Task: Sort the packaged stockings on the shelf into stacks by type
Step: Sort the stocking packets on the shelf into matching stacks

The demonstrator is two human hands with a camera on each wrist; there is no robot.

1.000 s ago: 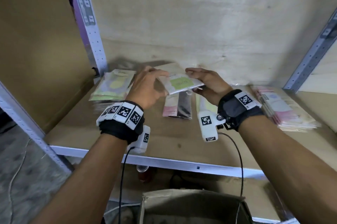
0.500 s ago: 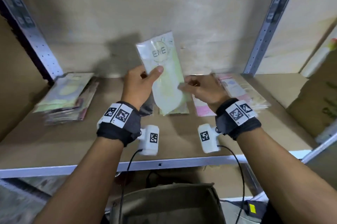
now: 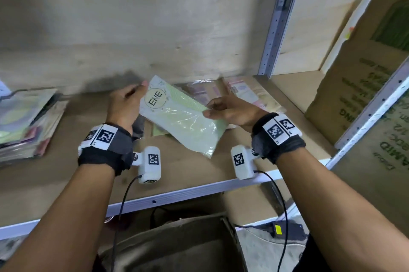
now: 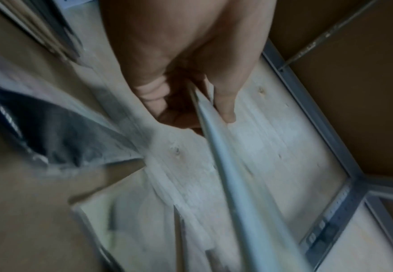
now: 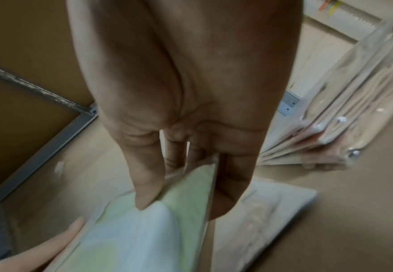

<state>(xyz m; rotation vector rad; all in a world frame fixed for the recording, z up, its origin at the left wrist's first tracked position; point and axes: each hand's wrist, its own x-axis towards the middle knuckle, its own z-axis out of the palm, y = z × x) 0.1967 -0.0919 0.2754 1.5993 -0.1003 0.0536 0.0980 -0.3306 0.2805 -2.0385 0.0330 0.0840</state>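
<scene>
Head view: the left hand [image 3: 126,105] pinches the green packet [image 3: 181,116] at its 10 o'clock end; the right hand [image 3: 230,110] pinches its 3 o'clock edge. The packet hangs tilted above the shelf [image 3: 199,167].

Left wrist view: blurred; thumb and fingers [image 4: 223,103] clamp the packet's edge.

Right wrist view: fingers [image 5: 144,176] and thumb pinch the packet's corner; a stack of packets [image 5: 344,128] lies at 2 o'clock.

A pale green packet [image 3: 181,116] marked "ENE" is held tilted above the shelf [image 3: 188,174], gripped at its far-left end by the left hand [image 3: 126,105] and pinched at its right edge by the right hand [image 3: 230,110]. Stacks of packets are seen far left [image 3: 26,121] and far right [image 3: 247,94].
</scene>
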